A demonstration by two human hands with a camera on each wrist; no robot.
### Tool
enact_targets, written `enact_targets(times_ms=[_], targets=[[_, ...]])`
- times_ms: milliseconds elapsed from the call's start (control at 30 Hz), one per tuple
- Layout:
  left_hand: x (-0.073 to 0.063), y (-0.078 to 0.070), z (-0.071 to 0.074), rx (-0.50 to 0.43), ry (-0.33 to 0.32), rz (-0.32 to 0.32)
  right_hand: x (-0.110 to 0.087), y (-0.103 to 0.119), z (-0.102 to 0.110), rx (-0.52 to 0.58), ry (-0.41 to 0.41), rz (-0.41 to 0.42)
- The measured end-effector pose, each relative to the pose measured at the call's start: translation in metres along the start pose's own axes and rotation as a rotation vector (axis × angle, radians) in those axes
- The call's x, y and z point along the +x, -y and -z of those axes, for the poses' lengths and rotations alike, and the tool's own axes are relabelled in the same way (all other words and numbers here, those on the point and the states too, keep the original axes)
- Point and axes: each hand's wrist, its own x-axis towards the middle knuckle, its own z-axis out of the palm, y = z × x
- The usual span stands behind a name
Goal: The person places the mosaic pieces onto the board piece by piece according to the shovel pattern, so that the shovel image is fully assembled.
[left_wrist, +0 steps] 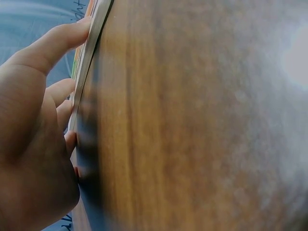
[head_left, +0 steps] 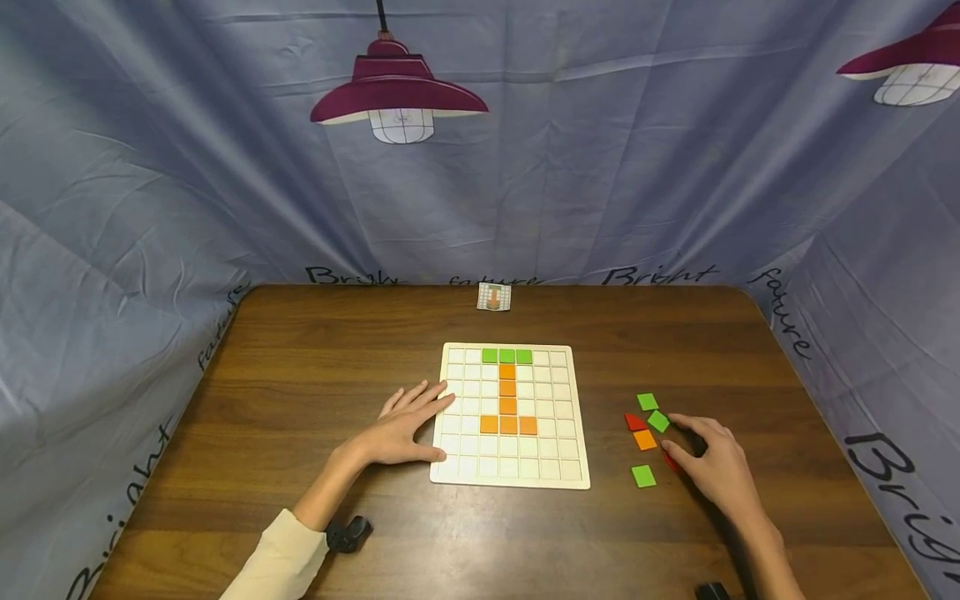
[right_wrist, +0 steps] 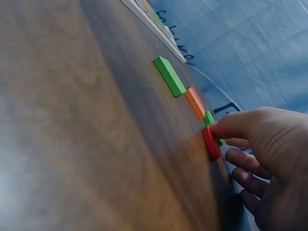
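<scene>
A white square grid board (head_left: 465, 467) lies on the table, with green tiles (head_left: 507, 357) in a row along its far side. Below them, orange tiles (head_left: 507, 406) form a column that widens into a row of 3. My left hand (head_left: 393, 429) rests at the board's left edge, fingers spread, fingertips on the rim. To the right of the board, my right hand (head_left: 712, 462) reaches over loose tiles, its thumb and index finger apart. The index fingertip is right at a loose green tile (head_left: 658, 422). A red tile (right_wrist: 211, 143), partly hidden in the head view, sits by the thumb.
Nearby lie another green tile (head_left: 647, 402), a red tile with a curved edge (head_left: 634, 422), an orange tile (head_left: 645, 440) and a nearer green tile (head_left: 643, 476). A small pattern card (head_left: 494, 297) is at the table's far edge. Hanging cloth (head_left: 525, 208) surrounds the table.
</scene>
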Motion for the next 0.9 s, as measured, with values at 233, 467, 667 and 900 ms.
enact_targets(times_ms=[233, 467, 667, 900], targets=[[0.001, 0.001, -0.001, 0.0, -0.009, -0.013, -0.016, 0.001, 0.01, 0.025, 0.028, -0.039], [0.001, 0.002, -0.001, -0.001, -0.003, -0.01, -0.028, 0.0, 0.021, -0.023, 0.158, -0.013], [0.001, 0.002, -0.001, -0.006, -0.009, -0.008, -0.031, 0.001, 0.022, -0.022, 0.148, 0.017], [0.001, 0.001, -0.001, -0.008, -0.007, -0.009, -0.027, 0.003, 0.016, -0.056, 0.079, 0.058]])
